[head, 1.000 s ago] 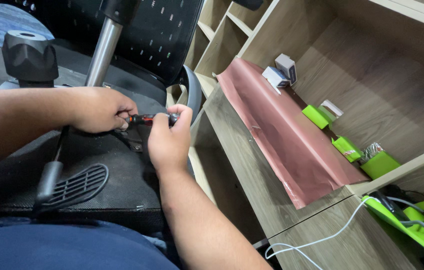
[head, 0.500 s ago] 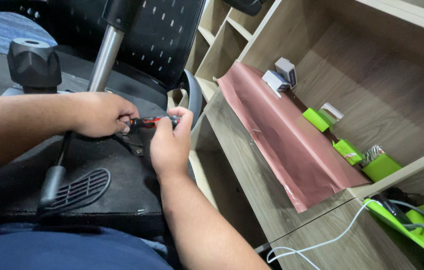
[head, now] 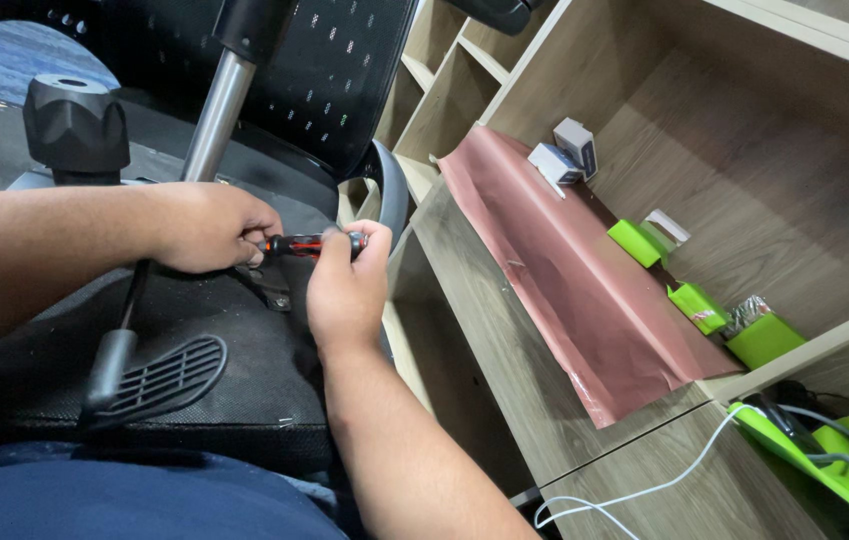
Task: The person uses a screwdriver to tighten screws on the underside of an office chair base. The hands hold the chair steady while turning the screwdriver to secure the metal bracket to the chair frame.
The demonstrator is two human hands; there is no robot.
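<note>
A red and black screwdriver [head: 306, 243] lies level between my two hands, over the underside of an overturned black office chair [head: 244, 390]. My right hand [head: 346, 290] grips the handle end with its fingertips. My left hand [head: 212, 226] pinches the shaft end, close to a small black metal bracket [head: 271, 286] on the chair. The screwdriver's tip is hidden behind my left fingers.
A chrome gas cylinder [head: 212, 110] and a black knob [head: 75, 120] rise from the chair, with a black lever paddle [head: 156, 378] below. To the right stands a wooden shelf unit [head: 484, 330] with a brown paper sheet [head: 574, 280], green boxes [head: 636, 243], white boxes [head: 566, 155] and white cables [head: 644, 485].
Both hands stay on the screwdriver in the same spot. The view has shifted slightly; no clear movement of the tool.
</note>
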